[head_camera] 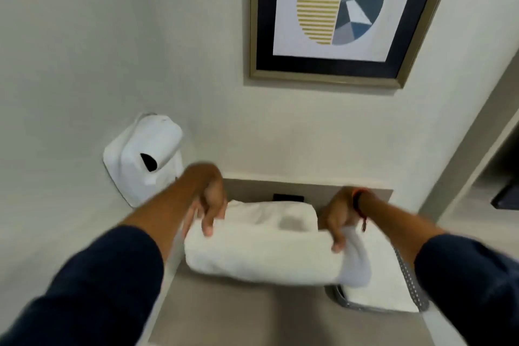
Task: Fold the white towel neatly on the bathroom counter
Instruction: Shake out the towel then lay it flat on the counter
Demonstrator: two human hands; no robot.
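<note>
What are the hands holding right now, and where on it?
Both hold the white towel, one at each end of its folded bundle: the left hand on the left end, the right hand on the right end, fingers curled over the top edge.

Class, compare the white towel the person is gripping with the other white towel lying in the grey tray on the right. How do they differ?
The held white towel is a thick folded bundle; the tray towel lies flat. The left hand and right hand grip the ends of the held towel; nothing touches the tray towel. The held towel sits on the counter; the tray towel sits in the grey tray. Both are white.
</note>
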